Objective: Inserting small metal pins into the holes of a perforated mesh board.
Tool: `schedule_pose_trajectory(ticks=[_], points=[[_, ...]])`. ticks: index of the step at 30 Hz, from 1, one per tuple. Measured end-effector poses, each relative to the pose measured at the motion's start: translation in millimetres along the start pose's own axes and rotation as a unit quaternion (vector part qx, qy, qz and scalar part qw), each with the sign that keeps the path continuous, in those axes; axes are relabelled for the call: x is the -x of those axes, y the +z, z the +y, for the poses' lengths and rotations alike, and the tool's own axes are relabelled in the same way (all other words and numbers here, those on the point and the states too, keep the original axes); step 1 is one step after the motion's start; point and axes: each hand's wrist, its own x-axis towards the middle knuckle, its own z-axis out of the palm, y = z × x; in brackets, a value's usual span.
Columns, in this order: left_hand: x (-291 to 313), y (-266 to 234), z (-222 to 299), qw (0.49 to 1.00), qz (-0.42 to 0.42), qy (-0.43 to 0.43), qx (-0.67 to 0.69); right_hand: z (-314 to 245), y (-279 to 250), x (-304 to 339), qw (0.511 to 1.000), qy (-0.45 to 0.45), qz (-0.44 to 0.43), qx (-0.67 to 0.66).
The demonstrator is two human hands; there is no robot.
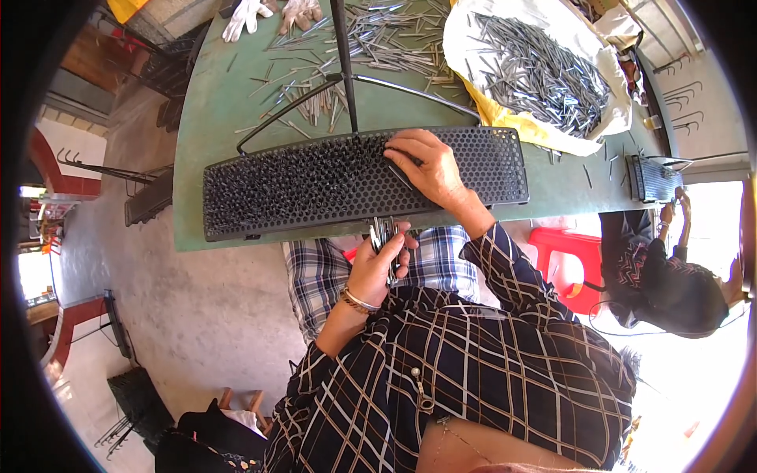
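Note:
A long black perforated rack [481,172] lies along the table's near edge. Thin dark pieces [276,185] stand close together in its left and middle holes, while the right-hand holes show bare. My left hand [371,272] is closed around a bundle of thin metal rods [382,235], just below the rack's front edge. Over the rack's middle, my right hand [430,167] has its fingers curled and pinched on a slim dark rod [400,176], its tip near the holes. Where the fingers overlap, the rod's other end is hidden.
Loose rods [386,39] lie scattered across the green table [206,102]. A white and yellow sack [461,47] holds a heap of rods at the far right. Gloves [248,17] lie at the back. Right, another person [662,268] works at a similar rack, near a red stool [572,256].

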Motion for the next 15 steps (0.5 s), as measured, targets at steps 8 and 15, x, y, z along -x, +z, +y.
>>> schedule_pose_trajectory(ticks=[8,15], points=[[-0.1,0.4,-1.0,1.0,-0.004,-0.002,0.008,-1.3,0.4,2.0,1.0,-0.019,0.007,0.004],[0.2,-0.1,-2.2,1.0,-0.01,0.004,0.008,-2.5,3.7,3.9,0.999,-0.012,0.041,0.03]])
